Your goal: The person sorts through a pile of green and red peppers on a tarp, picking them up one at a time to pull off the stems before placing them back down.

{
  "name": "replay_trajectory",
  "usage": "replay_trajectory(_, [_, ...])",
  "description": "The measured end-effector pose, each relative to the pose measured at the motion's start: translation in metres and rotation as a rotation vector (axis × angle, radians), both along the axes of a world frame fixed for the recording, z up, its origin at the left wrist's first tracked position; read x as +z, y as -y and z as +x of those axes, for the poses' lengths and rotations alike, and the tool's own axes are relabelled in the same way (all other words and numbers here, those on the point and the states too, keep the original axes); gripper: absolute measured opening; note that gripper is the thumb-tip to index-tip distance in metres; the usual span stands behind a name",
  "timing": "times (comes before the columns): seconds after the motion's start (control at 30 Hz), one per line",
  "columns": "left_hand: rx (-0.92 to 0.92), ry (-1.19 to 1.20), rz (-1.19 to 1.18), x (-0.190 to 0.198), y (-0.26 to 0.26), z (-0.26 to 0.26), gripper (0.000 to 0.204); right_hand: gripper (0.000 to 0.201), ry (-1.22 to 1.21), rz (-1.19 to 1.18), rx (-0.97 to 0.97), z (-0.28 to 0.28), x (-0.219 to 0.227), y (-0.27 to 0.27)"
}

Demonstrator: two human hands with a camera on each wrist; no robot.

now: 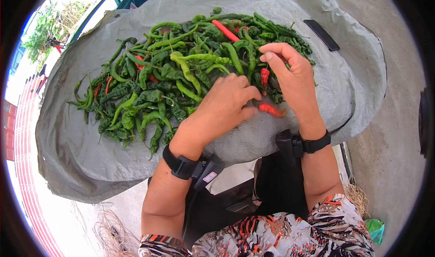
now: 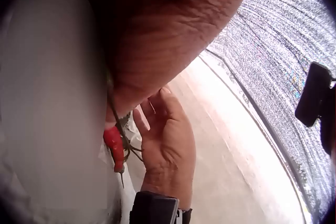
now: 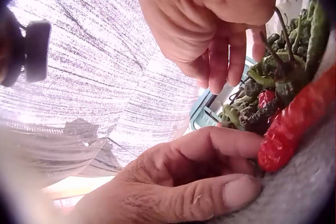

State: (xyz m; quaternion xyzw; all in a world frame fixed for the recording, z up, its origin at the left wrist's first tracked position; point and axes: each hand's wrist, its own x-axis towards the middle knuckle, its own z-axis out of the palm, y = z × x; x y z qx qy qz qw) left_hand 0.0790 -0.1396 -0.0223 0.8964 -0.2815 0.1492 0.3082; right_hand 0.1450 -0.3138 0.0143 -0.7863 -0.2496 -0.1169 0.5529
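Note:
My left hand point(image 1: 225, 100) is low at the near edge of a heap of green peppers point(image 1: 156, 78), its fingers bent loosely and its thumb apart from the index finger. Beside its fingertips a red pepper point(image 1: 272, 110) lies on the grey woven sheet point(image 1: 226, 143). In the right wrist view, the left index fingertip overlaps the end of this wrinkled red pepper point(image 3: 296, 124). Raised over the heap's right end, my right hand point(image 1: 294, 73) has loosely bent fingers with nothing visible between them. Another red pepper point(image 1: 264, 77) sits close to it.
A black phone-like slab point(image 1: 321, 35) lies on the sheet at the back right. A long red pepper point(image 1: 225, 30) rests on top of the heap. Each wrist wears a strapped camera. Dry strands point(image 1: 115, 230) and a green bag point(image 1: 374, 230) are on the ground.

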Motion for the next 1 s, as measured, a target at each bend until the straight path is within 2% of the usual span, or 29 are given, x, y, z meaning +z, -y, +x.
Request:
replay_trajectory(0.13, [0.141,0.067,-0.024,-0.0002,-0.0016,0.0020,0.025,0.017,-0.007,0.006,0.020,0.0002,-0.0010,0.0003])
replay_trajectory(0.33, [0.243,0.123,-0.013,-0.0012,0.0012,0.0014,0.030,0.018,-0.048,-0.002,0.042,-0.0030,0.0019,-0.0005])
replay_trajectory(0.53, [0.213,0.057,0.062,0.0029,0.0012,-0.0024,0.041,0.017,-0.048,0.010,0.053,-0.0026,0.0010,-0.0001])
replay_trajectory(0.83, [0.228,0.052,0.080,0.0030,0.0029,-0.0040,0.039,0.017,-0.068,-0.004,0.061,-0.0043,0.0024,-0.0006])
replay_trajectory(1.0, [0.185,0.056,0.023,0.0024,0.0004,-0.0021,0.029,0.018,-0.069,0.006,0.072,-0.0037,0.0013,-0.0004])
